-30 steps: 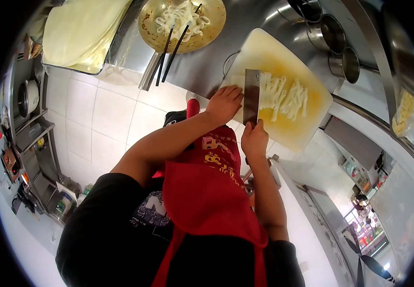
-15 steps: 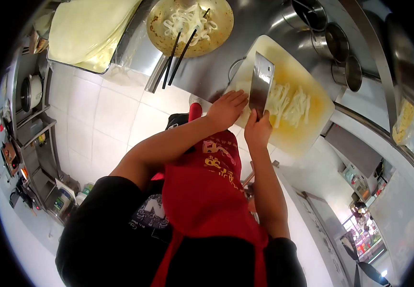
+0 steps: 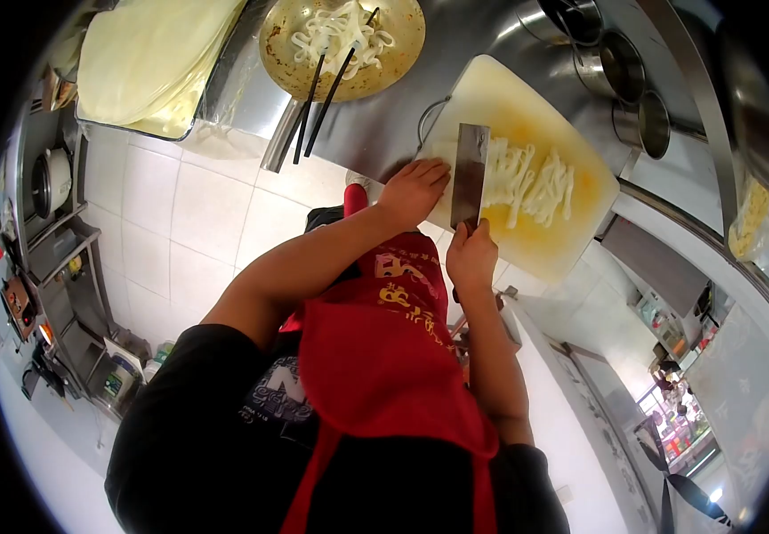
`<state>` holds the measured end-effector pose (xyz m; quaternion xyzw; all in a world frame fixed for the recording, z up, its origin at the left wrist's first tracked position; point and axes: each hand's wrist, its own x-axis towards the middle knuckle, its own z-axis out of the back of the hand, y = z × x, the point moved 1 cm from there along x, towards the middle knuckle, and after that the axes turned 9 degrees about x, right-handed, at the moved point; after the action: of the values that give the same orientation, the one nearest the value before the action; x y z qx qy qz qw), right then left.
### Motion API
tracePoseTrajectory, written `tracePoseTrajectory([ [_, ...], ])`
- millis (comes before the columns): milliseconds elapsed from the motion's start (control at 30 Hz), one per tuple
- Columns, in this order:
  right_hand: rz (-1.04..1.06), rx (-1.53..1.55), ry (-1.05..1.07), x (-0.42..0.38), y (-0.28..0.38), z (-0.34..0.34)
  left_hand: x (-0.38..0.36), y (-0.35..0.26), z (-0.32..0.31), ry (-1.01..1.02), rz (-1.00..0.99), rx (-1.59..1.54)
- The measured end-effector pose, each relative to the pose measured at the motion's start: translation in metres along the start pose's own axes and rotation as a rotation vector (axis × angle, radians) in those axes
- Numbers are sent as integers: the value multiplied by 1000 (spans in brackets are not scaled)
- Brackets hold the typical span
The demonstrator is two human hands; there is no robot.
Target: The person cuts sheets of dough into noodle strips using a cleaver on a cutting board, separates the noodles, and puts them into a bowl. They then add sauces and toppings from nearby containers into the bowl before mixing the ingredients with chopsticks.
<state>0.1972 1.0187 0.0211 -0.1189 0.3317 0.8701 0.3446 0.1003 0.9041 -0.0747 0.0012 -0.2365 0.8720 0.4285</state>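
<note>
On the pale rectangular cutting board (image 3: 527, 107), we grip the steel cleaver (image 3: 470, 173) in our right hand (image 3: 471, 258). Our left hand (image 3: 413, 190) presses flat the uncut white noodle sheet (image 3: 442, 151) left of the blade; cut white strips (image 3: 531, 182) lie right, so roughly most seems sliced.

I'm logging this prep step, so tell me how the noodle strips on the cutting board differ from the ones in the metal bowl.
The strips on the cutting board lie in rough parallel rows beside the cleaver; the strips in the bowl are tangled in a heap with black chopsticks leaning across them. Both are white, flat and wide.
</note>
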Motion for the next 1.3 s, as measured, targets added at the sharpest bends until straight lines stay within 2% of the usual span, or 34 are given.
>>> tracePoseTrajectory([
  [133, 17, -9, 4, -4, -3, -1, -2, 1, 0, 10, 1, 0],
  [367, 88, 36, -133, -9, 4, 15, -1, 0, 3, 33, 10, -48],
  [567, 99, -33, -41, -6, -1, 1, -7, 2, -3, 27, 18, -77],
  [767, 23, -75, 32, 4, -2, -7, -2, 1, 4, 7, 17, -59],
  [967, 154, -81, -150, 48, 2, -26, -4, 1, 6, 89, 12, -52],
  [1033, 295, 143, -265, 55, 4, -23, -4, 4, 5, 70, -28, -80],
  [1100, 305, 121, -327, 41, 5, -20, 2, 13, 3, 38, -54, -69],
  [1200, 187, 39, -144, 13, 12, -9, -4, 7, 6, 17, -45, -102],
  [1300, 102, -5, -76, 8, 8, -14, 1, 9, 12, -17, -14, -113],
])
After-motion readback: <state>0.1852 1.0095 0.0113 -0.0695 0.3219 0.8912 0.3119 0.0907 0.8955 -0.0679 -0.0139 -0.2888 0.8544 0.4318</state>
